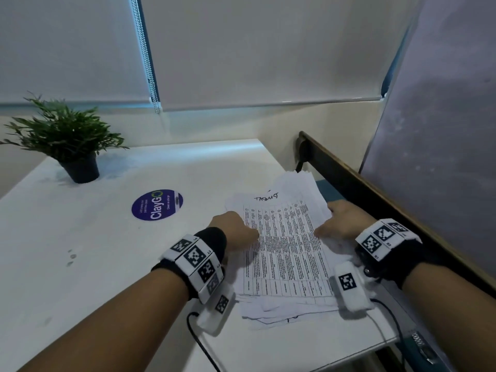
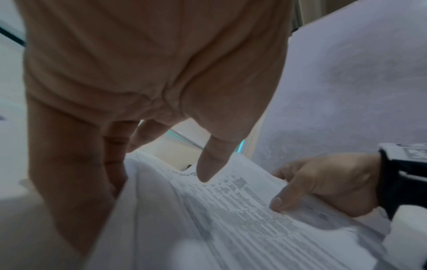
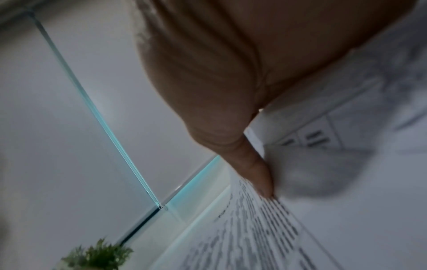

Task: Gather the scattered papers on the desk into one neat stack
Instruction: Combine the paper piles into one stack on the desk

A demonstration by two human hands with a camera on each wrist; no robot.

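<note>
1. The papers lie in a loose pile at the right side of the desk, between the two hands, long axis running away from the person; sheet edges stick out unevenly at the near and far ends
2. The left hand holds the pile's left edge, thumb on the top sheet and fingers down beside and under the edge
3. The right hand holds the right edge the same way, thumb on the printed page; both hands are equally near, each on its own side
4. Squaring the pile likely means pressing the two long edges inward, then tapping the short ends
5. The top sheet carries a printed table, too small to read, and a handwritten word I cannot make out
6. A round purple sticker on the desk reads "ClayGo"; a potted plant stands well apart at the far left
</note>
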